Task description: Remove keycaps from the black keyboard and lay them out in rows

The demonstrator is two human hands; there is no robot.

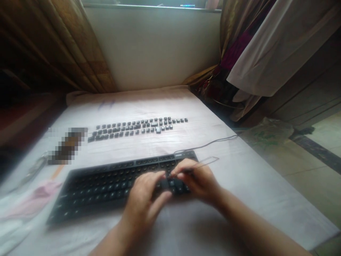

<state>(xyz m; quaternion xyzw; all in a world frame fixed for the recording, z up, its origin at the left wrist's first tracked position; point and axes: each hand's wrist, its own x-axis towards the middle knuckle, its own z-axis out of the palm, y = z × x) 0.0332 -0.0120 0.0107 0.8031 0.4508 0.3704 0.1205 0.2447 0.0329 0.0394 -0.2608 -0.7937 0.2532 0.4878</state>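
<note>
A black keyboard (106, 185) lies on a white cloth-covered table (239, 185), most of its keycaps removed. My right hand (198, 179) is closed in a pinch on a thin wire keycap puller (205, 163), its tip over the keyboard's right end. My left hand (144, 202) rests on the keyboard's right part, fingers curled against a remaining keycap (165, 184) just left of the puller. Several removed black keycaps (138, 127) lie in rows on the cloth beyond the keyboard.
The keyboard's cable (213, 143) runs off to the right table edge. A pixelated object (68, 145), a small metal tool (36, 167) and a pink cloth (39, 195) lie at the left. Curtains (80, 46) and a wall stand behind the table.
</note>
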